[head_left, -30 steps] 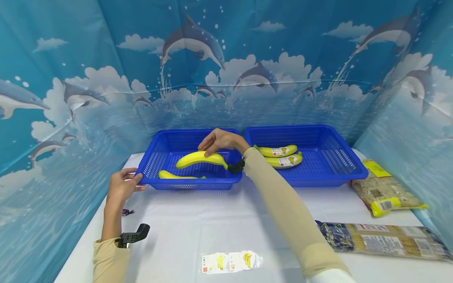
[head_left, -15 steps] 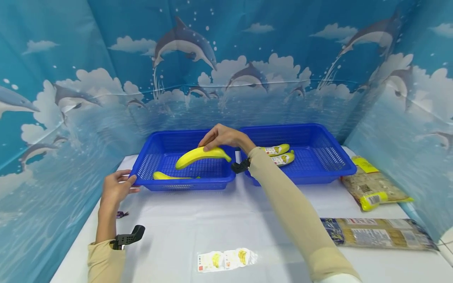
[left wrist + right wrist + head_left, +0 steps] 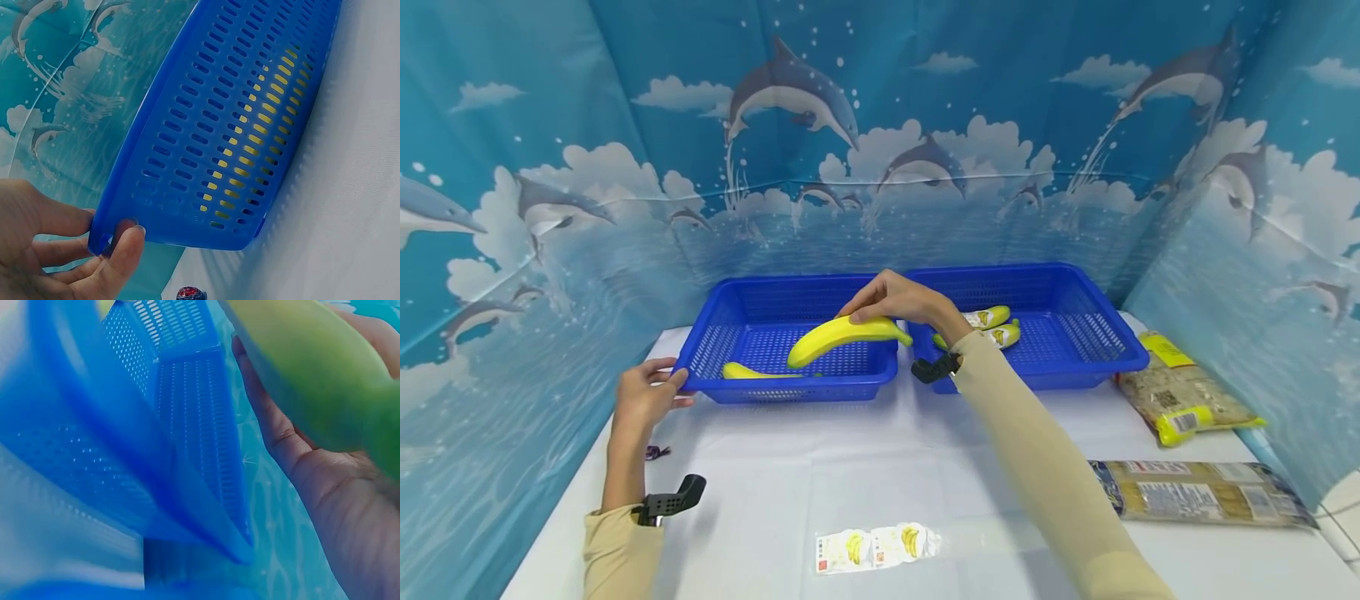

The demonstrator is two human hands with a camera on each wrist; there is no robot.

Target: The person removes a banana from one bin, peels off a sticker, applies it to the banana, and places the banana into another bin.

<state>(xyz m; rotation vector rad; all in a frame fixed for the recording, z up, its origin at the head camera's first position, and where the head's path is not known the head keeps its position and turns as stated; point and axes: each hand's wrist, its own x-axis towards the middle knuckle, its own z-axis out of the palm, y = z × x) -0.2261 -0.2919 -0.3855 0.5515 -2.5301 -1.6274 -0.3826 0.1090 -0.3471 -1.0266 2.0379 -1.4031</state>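
Observation:
In the head view, my right hand (image 3: 895, 298) grips a yellow banana (image 3: 842, 336) from above, over the right part of the left blue basket (image 3: 805, 383). The banana's stem points right, and in the right wrist view its greenish stem end (image 3: 350, 394) lies close to the camera. My left hand (image 3: 643, 396) pinches the near left corner of that basket; the left wrist view shows thumb and fingers on its rim (image 3: 100, 234). A second banana (image 3: 752, 372) lies in the left basket along its near wall, yellow through the slots.
The right blue basket (image 3: 1097, 333) holds two bananas (image 3: 992, 317) with labels. Beyond it lie a yellow-ended bag (image 3: 1180, 387) and a long noodle-like packet (image 3: 1202, 492). A strip of banana labels (image 3: 876, 547) and a small purple wrapped item (image 3: 657, 452) rest on the white table.
My right hand has lifted the banana a little and carried it rightward toward the right basket. The view has shifted slightly. My left hand stays on the left basket's corner.

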